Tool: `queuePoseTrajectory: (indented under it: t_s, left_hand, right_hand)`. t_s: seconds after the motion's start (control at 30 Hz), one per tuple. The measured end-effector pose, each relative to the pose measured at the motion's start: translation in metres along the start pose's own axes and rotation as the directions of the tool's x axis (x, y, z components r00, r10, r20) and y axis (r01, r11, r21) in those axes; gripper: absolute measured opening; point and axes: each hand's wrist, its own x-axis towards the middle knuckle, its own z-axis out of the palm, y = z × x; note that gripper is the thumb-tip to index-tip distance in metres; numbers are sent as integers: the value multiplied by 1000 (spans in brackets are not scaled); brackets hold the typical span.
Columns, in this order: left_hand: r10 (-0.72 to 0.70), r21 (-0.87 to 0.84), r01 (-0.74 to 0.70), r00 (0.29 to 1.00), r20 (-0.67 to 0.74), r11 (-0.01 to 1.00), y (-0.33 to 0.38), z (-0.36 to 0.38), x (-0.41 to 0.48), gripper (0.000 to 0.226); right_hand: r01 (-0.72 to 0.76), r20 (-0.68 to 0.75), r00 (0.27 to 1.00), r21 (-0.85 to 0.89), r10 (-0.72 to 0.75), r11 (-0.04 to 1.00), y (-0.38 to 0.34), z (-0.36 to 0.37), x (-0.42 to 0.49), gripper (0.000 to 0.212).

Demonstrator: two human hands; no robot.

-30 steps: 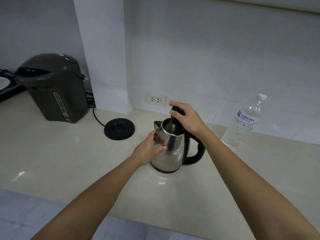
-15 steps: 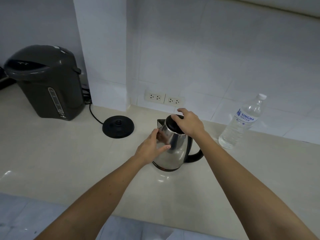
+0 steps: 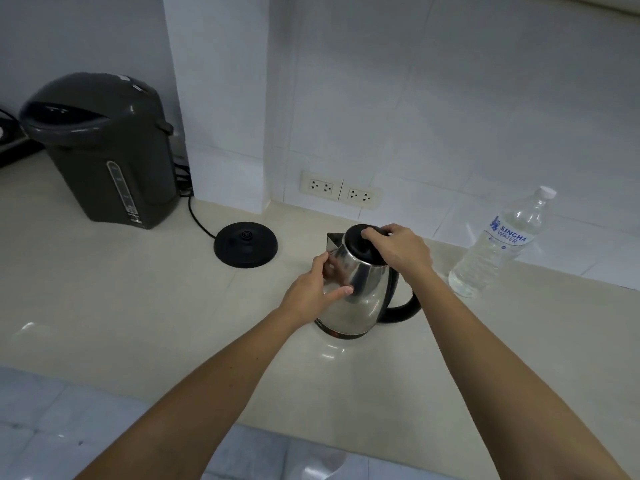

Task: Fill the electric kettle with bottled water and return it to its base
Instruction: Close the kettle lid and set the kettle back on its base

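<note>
A stainless-steel electric kettle (image 3: 360,292) stood on a pale countertop (image 3: 104,292) at centre frame, off its round black base (image 3: 246,244), which sat empty just to the left with its cord (image 3: 197,220) running back toward a wall corner. The person's left hand (image 3: 313,292) curled against the kettle's flank below the spout, thumb pressed to the metal, its fingers partly hidden behind the body and doubled by a reflection. The right hand (image 3: 398,249) closed over the black lid (image 3: 360,242) from above, covering the lid's rear half; whether the lid was fully seated could not be made out. The kettle's black handle (image 3: 401,310) curved out at lower right, its top concealed by the right wrist. A clear Singha water bottle (image 3: 498,247), white cap on, stood well apart at right of the frame, near the tiled wall (image 3: 450,98). A dark grey hot-water dispenser (image 3: 104,150) occupied the upper left, with dark items at the far left edge cut off and unidentifiable. Two double wall sockets (image 3: 341,190) sat behind the kettle. Both forearms ran out of the bottom of the frame.
</note>
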Motion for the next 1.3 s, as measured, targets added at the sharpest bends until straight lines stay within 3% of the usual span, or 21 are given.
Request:
queuePoseTrajectory:
  t_s: [0.37,0.53,0.63,0.73,0.9,1.07,1.2,1.3]
  left_hand:
    - [-2,-29,2,1000,4,1000,2,-3,1,86]
    - [-7,5,7,1000,-4,1000,2,-3,1,87]
    - [-4,6,5,999,-32,1000,1,-1,-1,83]
    - [1,14,0,999,-46,1000,4,1,-4,83]
    - [7,68,-2,997,-71,998,8,3,-8,79]
    - [4,81,4,995,-98,997,5,8,-9,78]
    - [-13,56,20,993,-114,998,2,12,-9,81]
    - [-19,50,26,992,-128,998,-2,15,-9,80]
  right_hand:
    - [-54,-140,988,76,64,996,-1,6,5,47]
    - [21,-136,991,92,-9,996,-4,12,6,46]
    - [91,-73,993,29,-88,995,4,11,4,46]
    - [160,14,987,-19,-160,987,10,2,2,61]
    - [210,-125,963,-221,-241,953,20,-1,-6,64]
    - [214,-269,951,211,-154,954,73,-4,1,48]
    - [128,-99,991,529,-89,839,105,1,-1,35]
    - [30,27,998,637,-61,771,111,8,-4,44]
